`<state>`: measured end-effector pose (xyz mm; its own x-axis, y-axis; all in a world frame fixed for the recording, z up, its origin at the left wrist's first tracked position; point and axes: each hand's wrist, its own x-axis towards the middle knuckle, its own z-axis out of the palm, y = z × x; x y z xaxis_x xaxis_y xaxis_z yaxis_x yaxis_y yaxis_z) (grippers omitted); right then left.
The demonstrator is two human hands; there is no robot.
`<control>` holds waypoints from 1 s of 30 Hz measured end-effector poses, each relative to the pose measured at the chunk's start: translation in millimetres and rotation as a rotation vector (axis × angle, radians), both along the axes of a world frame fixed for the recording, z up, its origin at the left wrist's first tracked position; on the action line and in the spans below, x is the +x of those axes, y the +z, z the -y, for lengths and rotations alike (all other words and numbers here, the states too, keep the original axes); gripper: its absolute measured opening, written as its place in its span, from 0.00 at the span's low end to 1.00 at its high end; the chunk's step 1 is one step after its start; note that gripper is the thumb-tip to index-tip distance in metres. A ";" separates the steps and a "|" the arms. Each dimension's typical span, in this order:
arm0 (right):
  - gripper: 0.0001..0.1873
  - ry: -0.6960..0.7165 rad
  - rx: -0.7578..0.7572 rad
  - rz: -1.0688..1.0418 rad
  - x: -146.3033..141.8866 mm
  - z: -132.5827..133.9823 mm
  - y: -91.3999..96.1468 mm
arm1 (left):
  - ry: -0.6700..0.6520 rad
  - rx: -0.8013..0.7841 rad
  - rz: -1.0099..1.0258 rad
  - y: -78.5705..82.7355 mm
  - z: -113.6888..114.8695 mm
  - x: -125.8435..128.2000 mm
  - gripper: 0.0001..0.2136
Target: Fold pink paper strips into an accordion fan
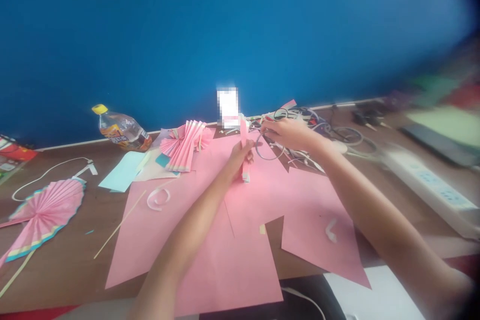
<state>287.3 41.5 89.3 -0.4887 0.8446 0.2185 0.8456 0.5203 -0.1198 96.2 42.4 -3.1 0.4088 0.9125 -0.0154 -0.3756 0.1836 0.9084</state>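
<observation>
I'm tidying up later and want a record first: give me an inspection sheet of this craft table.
Surface: wooden table, mostly under pink paper sheets.
Job's things: folded pink strip, thin ring.
Clutter: pleated paper fan, pleated pile, bottle on its side, light blue sheet.
Hands: left hand grips the strip upright; right hand pinches the ring.
Cables: white cord at left, tangle behind right hand, power strip at right.
Surroundings: blue wall.

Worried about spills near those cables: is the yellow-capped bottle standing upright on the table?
No, the bottle lies tipped over on the table, with its yellow cap pointing left.
</observation>
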 end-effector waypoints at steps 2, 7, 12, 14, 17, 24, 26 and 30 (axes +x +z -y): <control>0.14 0.003 0.003 -0.012 -5.7 2.1 -1.0 | 0.020 0.011 -0.017 0.5 -0.1 -0.6 0.18; 0.14 -0.016 0.005 -0.007 -10.1 3.3 -1.0 | 0.071 0.011 -0.057 0.5 -2.2 -0.6 0.21; 0.16 -0.094 -0.073 0.062 -13.4 -0.9 -11.7 | 0.079 0.044 -0.028 1.0 -2.6 -2.1 0.26; 0.16 -0.126 -0.102 0.092 -16.8 -3.3 -19.4 | 0.095 0.051 -0.026 0.7 -2.7 -3.0 0.26; 0.16 -0.149 -0.113 0.104 -20.6 -6.3 -29.7 | 0.111 0.073 -0.042 -0.1 -3.2 -3.7 0.24; 0.15 -0.106 -0.164 0.059 -21.2 -6.3 -31.4 | -0.040 0.126 -0.096 -0.8 0.4 -1.8 0.22; 0.17 -0.092 -0.182 0.086 -21.8 -5.0 -29.7 | -0.078 0.134 -0.120 -1.0 1.7 -0.6 0.22; 0.19 -0.119 -0.180 0.109 -23.7 -2.9 -27.7 | -0.085 0.143 -0.127 -0.2 2.7 0.0 0.22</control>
<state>263.6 44.4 61.6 -0.3956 0.9184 0.0106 0.9128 0.3944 -0.1062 96.2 39.7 -3.3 0.4874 0.8714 0.0561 -0.2454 0.0751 0.9665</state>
